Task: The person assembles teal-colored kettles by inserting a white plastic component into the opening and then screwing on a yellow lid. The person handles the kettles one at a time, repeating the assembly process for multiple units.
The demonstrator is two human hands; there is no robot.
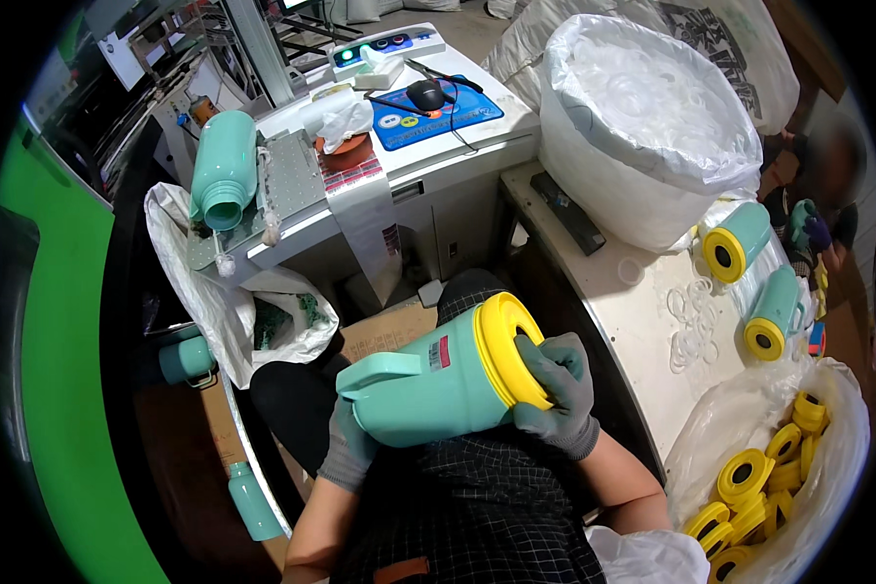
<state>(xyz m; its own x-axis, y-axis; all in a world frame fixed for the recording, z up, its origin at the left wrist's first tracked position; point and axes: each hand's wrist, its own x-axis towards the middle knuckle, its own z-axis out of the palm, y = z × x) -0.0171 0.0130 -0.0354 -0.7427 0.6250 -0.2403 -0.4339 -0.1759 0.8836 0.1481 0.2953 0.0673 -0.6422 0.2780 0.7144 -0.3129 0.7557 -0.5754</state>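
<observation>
While we look down at our lap, a mint-green jug [428, 384] lies on its side across it, handle up, its mouth turned toward three o'clock. Our left hand [348, 446], in a grey glove, cups the jug from underneath at about seven o'clock of its body, fingers curled closed against the wall. Our right hand [560, 389], gloved the same, is clamped on the yellow collar [504, 348] at the jug's mouth, fingers wrapped over the rim and thumb below, so both hands are gripping the one jug. At two o'clock from it, on the white table [623, 311], two more green jugs [740, 241] with yellow collars lie beside clear rings [693, 326]. At four o'clock a white sack [827, 487] holds loose yellow collars. At eleven o'clock a bare green jug body [222, 167] rests on a machine stand [297, 175], its open mouth facing us. A big bag of clear rings [642, 107] fills one o'clock.
</observation>
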